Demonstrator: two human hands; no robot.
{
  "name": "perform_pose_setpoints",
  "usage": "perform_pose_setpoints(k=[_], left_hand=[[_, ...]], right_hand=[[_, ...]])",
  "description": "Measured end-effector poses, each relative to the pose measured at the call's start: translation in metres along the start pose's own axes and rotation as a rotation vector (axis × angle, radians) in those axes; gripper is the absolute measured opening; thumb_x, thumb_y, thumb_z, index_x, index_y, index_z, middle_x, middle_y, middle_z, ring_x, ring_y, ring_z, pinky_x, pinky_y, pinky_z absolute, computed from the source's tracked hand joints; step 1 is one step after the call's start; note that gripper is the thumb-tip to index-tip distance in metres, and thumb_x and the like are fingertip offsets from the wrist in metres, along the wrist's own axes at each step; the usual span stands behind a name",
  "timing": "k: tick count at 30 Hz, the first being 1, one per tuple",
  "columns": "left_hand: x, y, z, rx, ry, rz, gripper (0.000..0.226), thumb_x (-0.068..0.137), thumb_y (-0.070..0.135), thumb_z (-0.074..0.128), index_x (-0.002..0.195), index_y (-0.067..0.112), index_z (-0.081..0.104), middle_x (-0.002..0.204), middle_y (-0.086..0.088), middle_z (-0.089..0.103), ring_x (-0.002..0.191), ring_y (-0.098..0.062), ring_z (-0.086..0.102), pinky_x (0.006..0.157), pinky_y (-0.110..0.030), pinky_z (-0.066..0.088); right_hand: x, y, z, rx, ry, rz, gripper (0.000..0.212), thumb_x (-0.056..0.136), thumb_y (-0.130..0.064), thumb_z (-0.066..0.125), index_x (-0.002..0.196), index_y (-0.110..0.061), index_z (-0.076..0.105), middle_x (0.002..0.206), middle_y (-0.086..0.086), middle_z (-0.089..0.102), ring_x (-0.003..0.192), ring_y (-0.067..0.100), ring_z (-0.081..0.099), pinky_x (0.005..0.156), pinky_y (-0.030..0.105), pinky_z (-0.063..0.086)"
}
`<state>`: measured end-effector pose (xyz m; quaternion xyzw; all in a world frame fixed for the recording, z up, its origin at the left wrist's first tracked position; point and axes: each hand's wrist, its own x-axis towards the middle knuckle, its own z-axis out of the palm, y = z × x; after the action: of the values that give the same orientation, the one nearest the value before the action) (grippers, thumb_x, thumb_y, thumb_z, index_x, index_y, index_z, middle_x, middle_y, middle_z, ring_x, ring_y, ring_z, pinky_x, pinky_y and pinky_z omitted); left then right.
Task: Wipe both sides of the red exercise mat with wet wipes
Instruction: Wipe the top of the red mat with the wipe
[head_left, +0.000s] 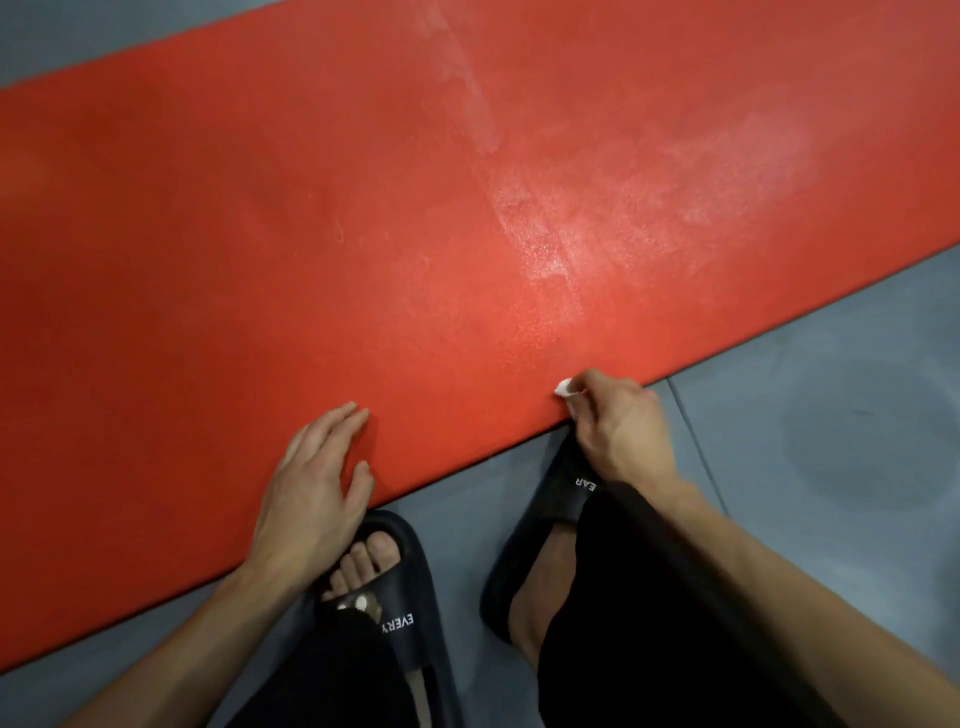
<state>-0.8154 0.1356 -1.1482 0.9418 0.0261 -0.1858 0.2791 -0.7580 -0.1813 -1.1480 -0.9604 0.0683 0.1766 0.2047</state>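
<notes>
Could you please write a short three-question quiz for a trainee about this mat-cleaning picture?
1. True or false: the left hand lies with straight fingers on the red mat.
2. Which does the right hand pinch at the mat's near edge? A) a spray bottle B) a white wipe C) a brush
3. Fill in: the shiny damp streaks lie on the mat's ____ half, seen from the camera.

Key: 1 true; 2 B; 3 right.

mat (363, 234) on floor (831, 441) | slippers (410, 597) before mat | wipe (563, 388) on mat's near edge
</notes>
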Motion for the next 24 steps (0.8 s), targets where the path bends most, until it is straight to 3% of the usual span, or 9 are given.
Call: perform_pose_setpoints(k=[5,9,11,13,16,18,22,23,24], left_hand=[[-0.006,-0.008,0.009,0.002,-0.011,-0.052,0.056,0.099,0.02,0.056,0.154,0.016,0.047,0.165,0.007,0.034,0.152,-0.018,0.028,0.124,-0.031,0.018],[-0.005,-0.021,0.013,0.031,-0.047,-0.01,0.063,0.092,0.028,0.047,0.155,0.016,0.045,0.168,0.009,0.028,0.156,-0.011,0.022,0.125,-0.02,0.009],[-0.005,-0.021,0.012,0.019,-0.045,-0.003,0.062,0.092,0.026,0.047,0.154,0.016,0.047,0.168,0.009,0.029,0.156,-0.01,0.023,0.127,-0.026,0.014],[-0.005,-0.017,0.011,0.005,-0.03,-0.012,0.057,0.096,0.02,0.051,0.154,0.016,0.048,0.167,0.01,0.03,0.155,-0.01,0.024,0.127,-0.033,0.02],[-0.006,-0.012,0.01,-0.012,-0.02,-0.046,0.06,0.097,0.009,0.061,0.154,0.018,0.047,0.167,0.012,0.031,0.155,-0.009,0.023,0.126,-0.036,0.022],[-0.007,-0.011,0.012,-0.006,-0.018,-0.046,0.061,0.096,0.008,0.062,0.154,0.018,0.047,0.166,0.011,0.031,0.154,-0.01,0.024,0.126,-0.038,0.024],[-0.007,-0.012,0.013,0.007,-0.003,-0.041,0.061,0.095,0.007,0.063,0.153,0.018,0.048,0.166,0.01,0.032,0.154,-0.011,0.026,0.125,-0.04,0.024],[-0.006,-0.012,0.014,0.007,0.007,-0.039,0.06,0.095,0.006,0.064,0.152,0.018,0.049,0.165,0.01,0.034,0.153,-0.012,0.028,0.125,-0.042,0.026],[-0.006,-0.013,0.015,0.005,0.018,-0.039,0.06,0.094,0.005,0.064,0.151,0.017,0.051,0.164,0.008,0.036,0.152,-0.015,0.031,0.124,-0.046,0.028]], right_hand=[[-0.021,-0.044,0.037,-0.053,-0.115,-0.219,0.016,0.102,-0.026,0.051,0.107,-0.019,0.064,0.094,0.004,0.071,0.091,0.034,0.063,0.081,0.042,0.045],[0.003,-0.004,0.0,-0.059,0.057,-0.09,0.016,0.1,-0.025,0.053,0.104,-0.016,0.066,0.09,0.009,0.071,0.085,0.034,0.064,0.069,0.04,0.048],[0.016,0.01,-0.016,-0.133,0.127,-0.059,0.014,0.1,-0.022,0.053,0.1,-0.012,0.062,0.078,0.009,0.066,0.075,0.035,0.062,0.06,0.038,0.041],[0.023,0.008,-0.014,-0.16,0.102,-0.058,0.011,0.1,-0.02,0.051,0.098,-0.012,0.059,0.076,0.01,0.064,0.072,0.036,0.062,0.057,0.038,0.04],[0.005,-0.022,0.015,-0.076,-0.039,-0.115,0.012,0.099,-0.018,0.051,0.105,-0.013,0.06,0.093,0.013,0.068,0.086,0.037,0.065,0.067,0.041,0.045],[-0.012,-0.053,0.038,-0.076,-0.179,-0.216,0.018,0.1,-0.019,0.05,0.112,-0.014,0.062,0.102,0.011,0.069,0.094,0.036,0.064,0.074,0.042,0.046],[-0.018,-0.073,0.046,-0.198,-0.208,-0.645,0.013,0.088,-0.023,0.051,0.087,-0.016,0.062,0.067,0.003,0.06,0.06,0.03,0.061,0.052,0.033,0.044],[-0.01,-0.064,0.04,-0.235,-0.191,-0.706,0.004,0.085,-0.021,0.059,0.087,-0.017,0.061,0.067,0.002,0.06,0.059,0.029,0.061,0.053,0.032,0.045],[-0.001,-0.053,0.032,-0.249,-0.17,-0.691,0.009,0.083,-0.017,0.069,0.088,-0.017,0.062,0.07,0.002,0.063,0.061,0.029,0.063,0.054,0.033,0.047]])
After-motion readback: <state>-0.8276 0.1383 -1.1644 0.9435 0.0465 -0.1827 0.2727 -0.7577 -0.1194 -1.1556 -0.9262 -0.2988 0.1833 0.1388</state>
